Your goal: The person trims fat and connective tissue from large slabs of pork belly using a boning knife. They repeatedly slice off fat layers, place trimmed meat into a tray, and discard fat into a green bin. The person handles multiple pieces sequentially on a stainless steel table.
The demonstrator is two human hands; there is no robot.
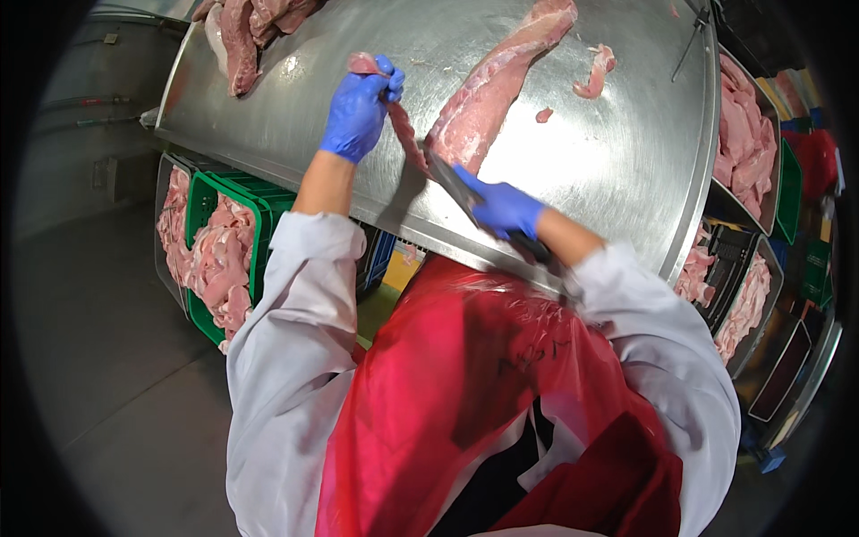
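Note:
A long pale-pink piece of meat lies slantwise on the steel table. My left hand, in a blue glove, is closed round a thin strip of meat, whose end sticks out above the fist. The strip hangs taut from the fist down to the near end of the long piece. There the blade of a knife meets the meat. My right hand, gloved the same, is wrapped round the knife's dark handle near the table's front edge. Whether the strip is still joined to the long piece, I cannot tell.
More meat pieces are heaped at the table's far left. Small trimmings lie right of the long piece. A green crate of meat stands below the table's left side. Bins of meat line the right side. A thin rod lies far right.

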